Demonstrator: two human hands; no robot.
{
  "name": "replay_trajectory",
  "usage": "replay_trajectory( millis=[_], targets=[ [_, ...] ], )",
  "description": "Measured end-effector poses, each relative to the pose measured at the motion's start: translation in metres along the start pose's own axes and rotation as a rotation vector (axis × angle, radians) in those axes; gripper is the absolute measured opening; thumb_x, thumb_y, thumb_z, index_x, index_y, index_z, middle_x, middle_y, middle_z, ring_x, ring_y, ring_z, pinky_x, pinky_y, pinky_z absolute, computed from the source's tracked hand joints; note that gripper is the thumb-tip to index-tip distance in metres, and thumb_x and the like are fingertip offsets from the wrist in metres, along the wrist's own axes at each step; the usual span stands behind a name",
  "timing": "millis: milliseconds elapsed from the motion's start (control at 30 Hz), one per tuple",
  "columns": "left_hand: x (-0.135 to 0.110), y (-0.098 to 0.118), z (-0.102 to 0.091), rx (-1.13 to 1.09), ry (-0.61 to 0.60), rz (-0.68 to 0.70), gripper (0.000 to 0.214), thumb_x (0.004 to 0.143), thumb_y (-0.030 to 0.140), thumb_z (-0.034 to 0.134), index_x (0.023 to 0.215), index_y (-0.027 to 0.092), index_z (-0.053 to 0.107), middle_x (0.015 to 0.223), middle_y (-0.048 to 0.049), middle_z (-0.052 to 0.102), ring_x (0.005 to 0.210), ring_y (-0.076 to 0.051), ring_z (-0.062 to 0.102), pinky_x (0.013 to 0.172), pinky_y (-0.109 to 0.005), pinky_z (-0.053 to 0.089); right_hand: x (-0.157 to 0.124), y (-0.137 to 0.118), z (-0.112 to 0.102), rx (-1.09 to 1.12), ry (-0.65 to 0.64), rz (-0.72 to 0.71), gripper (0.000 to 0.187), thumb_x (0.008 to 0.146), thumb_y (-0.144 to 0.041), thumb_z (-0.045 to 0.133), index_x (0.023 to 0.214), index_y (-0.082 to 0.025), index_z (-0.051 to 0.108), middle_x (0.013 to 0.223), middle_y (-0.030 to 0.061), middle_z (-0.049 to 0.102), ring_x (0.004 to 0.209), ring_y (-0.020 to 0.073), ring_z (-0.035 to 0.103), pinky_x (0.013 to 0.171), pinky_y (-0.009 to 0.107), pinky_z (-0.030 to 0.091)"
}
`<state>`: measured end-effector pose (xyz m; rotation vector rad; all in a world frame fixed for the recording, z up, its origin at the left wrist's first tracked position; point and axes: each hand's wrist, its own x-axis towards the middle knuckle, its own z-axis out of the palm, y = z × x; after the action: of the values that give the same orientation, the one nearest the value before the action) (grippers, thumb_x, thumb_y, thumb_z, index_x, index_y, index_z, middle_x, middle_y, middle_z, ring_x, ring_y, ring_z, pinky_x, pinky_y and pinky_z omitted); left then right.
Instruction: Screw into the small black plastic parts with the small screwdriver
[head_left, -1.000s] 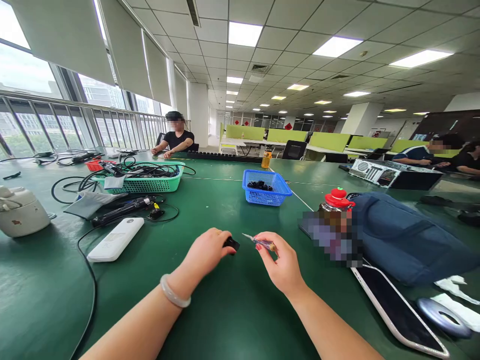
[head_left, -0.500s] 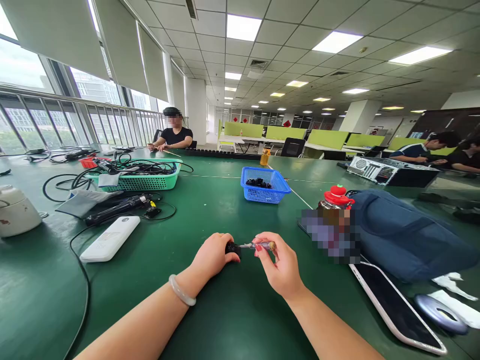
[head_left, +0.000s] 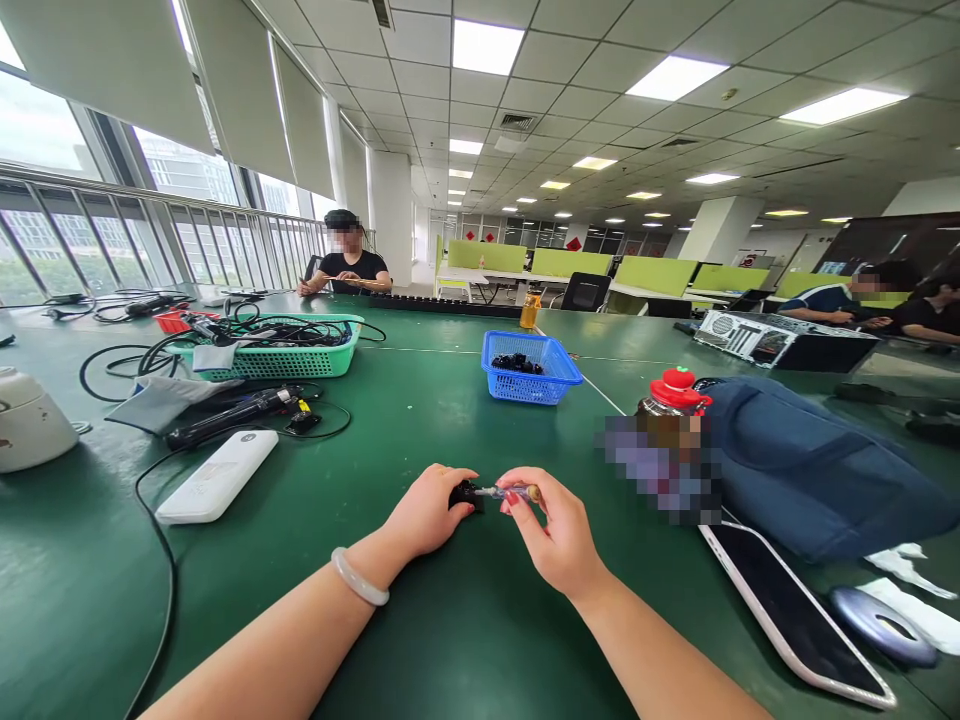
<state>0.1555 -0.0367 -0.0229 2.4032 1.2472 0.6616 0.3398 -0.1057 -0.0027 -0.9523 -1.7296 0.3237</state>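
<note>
My screwdriver (head_left: 491, 491) now meets the black piece (head_left: 465, 495).
A second ago a gap lay between the tip in my right fingers (head_left: 526, 515) and the piece in my left fingers (head_left: 451, 473); one left finger has since stretched out above it. Across the counter (head_left: 480, 620), a person (head_left: 367, 266) has raised one hand (head_left: 346, 276).

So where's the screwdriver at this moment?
In the head view's lower middle, the screwdriver is in the right hand, its tip pointing left at the small black part that the left hand holds.
</note>
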Motion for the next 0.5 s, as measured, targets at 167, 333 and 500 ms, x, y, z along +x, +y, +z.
replay_trajectory(
  millis=[167, 333, 500],
  targets=[
    [0.0020, -0.0008, 0.0004, -0.001, -0.015, 0.016, 0.034, 0.079, 0.025, 0.063, 0.113, 0.022, 0.064, 0.110, -0.0053, 0.068, 0.106, -0.023, 0.056, 0.097, -0.036, 0.043, 0.0000, 0.0018, -0.0005, -0.017, -0.005, 0.004, 0.013, 0.092, -0.025, 0.048, 0.098, -0.022, 0.059, 0.089, 0.0048, 0.066, 0.073, 0.0162, 0.064, 0.070, 0.028, 0.055],
    [0.0024, 0.0008, -0.0013, -0.003, -0.029, -0.006, 0.032, 0.079, 0.025, 0.064, 0.111, 0.022, 0.065, 0.105, -0.0050, 0.069, 0.102, -0.023, 0.058, 0.093, -0.035, 0.044, -0.0002, 0.0003, -0.0022, -0.015, 0.031, -0.001, 0.013, 0.092, -0.025, 0.048, 0.098, -0.022, 0.060, 0.087, 0.0049, 0.066, 0.073, 0.0164, 0.065, 0.069, 0.028, 0.055],
    [0.0030, -0.0006, -0.0010, -0.006, -0.039, -0.030, 0.034, 0.079, 0.028, 0.064, 0.112, 0.023, 0.065, 0.104, -0.0055, 0.068, 0.102, -0.023, 0.058, 0.093, -0.035, 0.045, 0.0000, -0.0016, -0.0019, -0.012, 0.027, -0.018, 0.013, 0.092, -0.025, 0.048, 0.097, -0.022, 0.060, 0.087, 0.0047, 0.066, 0.071, 0.0160, 0.064, 0.069, 0.029, 0.055]
  ],
)
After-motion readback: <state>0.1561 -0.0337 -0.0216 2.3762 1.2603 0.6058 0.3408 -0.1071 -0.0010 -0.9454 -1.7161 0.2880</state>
